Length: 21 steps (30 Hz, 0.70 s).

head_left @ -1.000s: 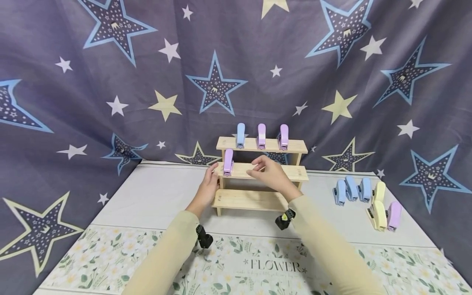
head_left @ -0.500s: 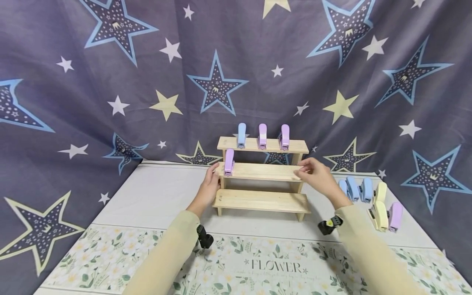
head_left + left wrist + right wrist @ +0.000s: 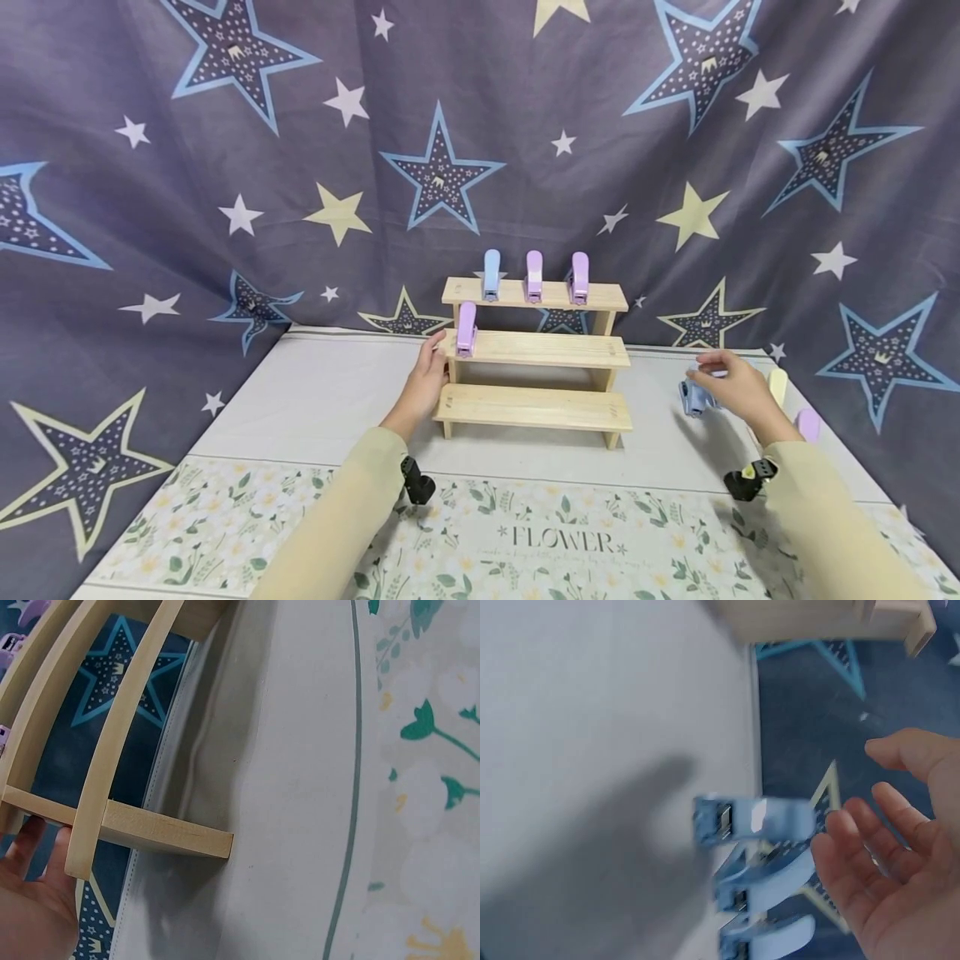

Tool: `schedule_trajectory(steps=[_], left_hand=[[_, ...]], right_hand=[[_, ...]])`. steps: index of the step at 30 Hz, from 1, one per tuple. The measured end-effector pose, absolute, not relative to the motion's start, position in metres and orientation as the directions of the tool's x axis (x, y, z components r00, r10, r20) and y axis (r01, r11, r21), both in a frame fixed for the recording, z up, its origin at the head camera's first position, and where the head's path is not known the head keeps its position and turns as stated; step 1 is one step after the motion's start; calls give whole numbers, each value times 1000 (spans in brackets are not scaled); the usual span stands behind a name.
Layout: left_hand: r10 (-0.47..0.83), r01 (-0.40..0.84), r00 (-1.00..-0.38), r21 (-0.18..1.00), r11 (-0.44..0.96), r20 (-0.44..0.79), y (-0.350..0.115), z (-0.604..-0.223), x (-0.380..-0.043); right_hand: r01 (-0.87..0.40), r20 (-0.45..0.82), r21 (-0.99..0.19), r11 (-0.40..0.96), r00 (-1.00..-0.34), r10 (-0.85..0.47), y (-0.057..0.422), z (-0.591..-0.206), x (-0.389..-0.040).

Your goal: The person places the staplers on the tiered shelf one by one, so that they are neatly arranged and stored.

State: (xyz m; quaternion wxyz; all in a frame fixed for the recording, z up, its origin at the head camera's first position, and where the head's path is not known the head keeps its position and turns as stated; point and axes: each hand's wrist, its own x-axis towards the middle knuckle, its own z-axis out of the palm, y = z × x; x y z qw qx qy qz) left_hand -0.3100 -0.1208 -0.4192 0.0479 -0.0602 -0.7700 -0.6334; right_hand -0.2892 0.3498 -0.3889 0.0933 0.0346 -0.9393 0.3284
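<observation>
**Blue staplers at 3 o'clock, right hand over them, grip wide**

Watching from the room; clock centred on the rack, 6 = person's side. Biggest first:

- Star-print curtain (image 3: 480,67): hangs across the back, 12 o'clock.
- Table (image 3: 322,375): pale cover, floral band with FLOWER lettering (image 3: 561,540) at 6.
- Sleeves (image 3: 337,517): pale yellow, coming in from roughly 7 and 5.
- Wooden rack (image 3: 525,406): three stepped tiers, tallest toward 12.
- Left hand (image 3: 422,385): at 9, fingers holding the rack's left end, by the middle tier.
- Right hand (image 3: 738,390): at 3, thumb well apart from the fingers. Fingertips right by the blue tops; can't tell if they touch.
- Three blue staplers (image 3: 769,889): on the table, side by side under that hand.
- Yellow stapler (image 3: 777,386) and purple stapler (image 3: 807,425): past the right hand, between 3 and 4, partly hidden by it and the wrist.
- On the rack: top tier has one blue unit (image 3: 491,275) at 11, two purple units (image 3: 534,277) from 12 to 1. Middle tier has a lone purple one (image 3: 466,329), upright at 10, near the left hand.
</observation>
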Motion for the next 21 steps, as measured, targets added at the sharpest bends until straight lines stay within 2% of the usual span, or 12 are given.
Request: schedule_trajectory(steps=[11, 21], left_hand=[[37, 150, -989, 971, 187, 146, -120, -421, -312], [46, 150, -988, 973, 173, 144, -122, -423, -315]], right_hand=[[-11, -11, -685, 729, -1000, -25, 370, -421, -293], [63, -94, -720, 691, -996, -7, 369, -432, -295]])
